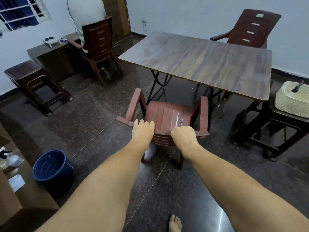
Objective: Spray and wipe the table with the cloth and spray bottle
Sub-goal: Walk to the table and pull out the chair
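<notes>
Left hand [143, 131] and right hand [183, 133], fingers curled, grasp the red chair [167, 116] at the table [200, 56].

No text, label, brand, number or sign can be read on anything here.

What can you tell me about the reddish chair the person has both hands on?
The chair looks like reddish-brown moulded plastic, with a ribbed seat, two armrests and a slotted back, seen from above. It stands upright on the dark floor, facing the table, its front just under the table's near edge. The left hand and right hand grip the top of its back.
</notes>
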